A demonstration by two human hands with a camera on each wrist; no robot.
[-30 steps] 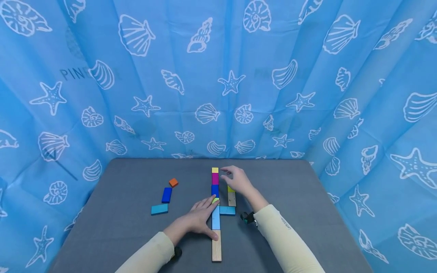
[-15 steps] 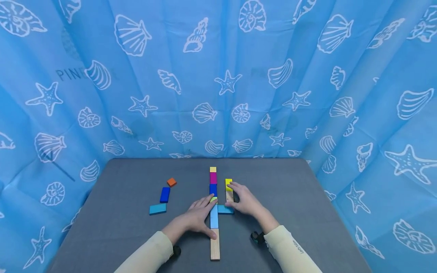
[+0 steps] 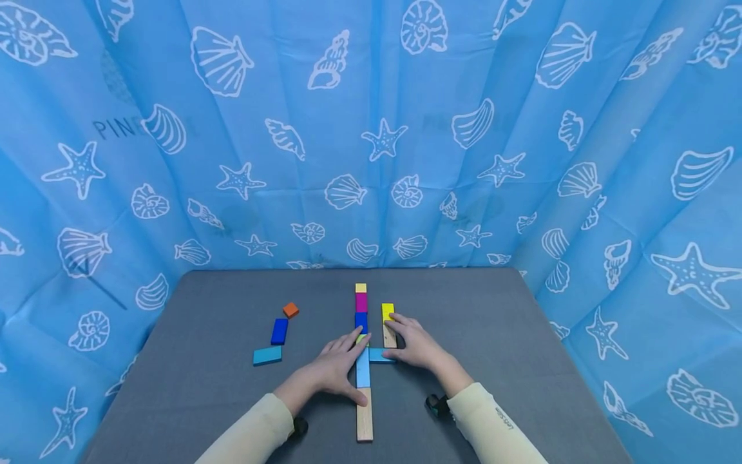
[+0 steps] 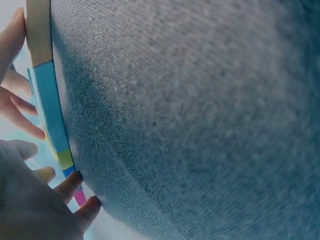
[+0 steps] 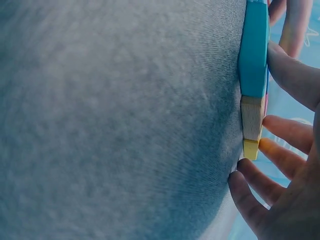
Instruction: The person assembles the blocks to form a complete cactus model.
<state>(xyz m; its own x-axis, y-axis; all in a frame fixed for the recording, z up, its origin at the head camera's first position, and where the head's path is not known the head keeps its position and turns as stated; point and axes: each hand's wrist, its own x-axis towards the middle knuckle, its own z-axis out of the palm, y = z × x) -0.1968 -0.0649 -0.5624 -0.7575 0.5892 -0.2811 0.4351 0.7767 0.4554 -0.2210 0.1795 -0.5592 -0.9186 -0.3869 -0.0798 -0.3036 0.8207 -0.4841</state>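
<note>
A straight line of wooden blocks lies on the table, with a plain wood block [image 3: 364, 425] nearest, then a light blue block [image 3: 362, 372], a lime one, a dark blue block [image 3: 361, 321], a magenta block [image 3: 361, 302] and a pale yellow end. My left hand [image 3: 333, 372] spreads over it, thumb on the plain block, fingertips by the lime one. From the line's right side juts a teal block [image 3: 378, 356], with a second plain block [image 3: 389, 338] and a yellow block [image 3: 388, 310] leading away from it. My right hand [image 3: 422, 345] rests its thumb on the teal block [image 5: 254, 50], extended fingers touching the plain and yellow ones.
Left of the line lie three loose blocks: an orange block [image 3: 291, 310], a dark blue block [image 3: 279, 331] and a teal block [image 3: 267, 356]. A blue shell-print curtain [image 3: 382, 193] hangs behind the grey table [image 3: 475, 309].
My right hand has come back from beside the far end of the line and settled over the side branch of blocks. The left hand stays in place.
</note>
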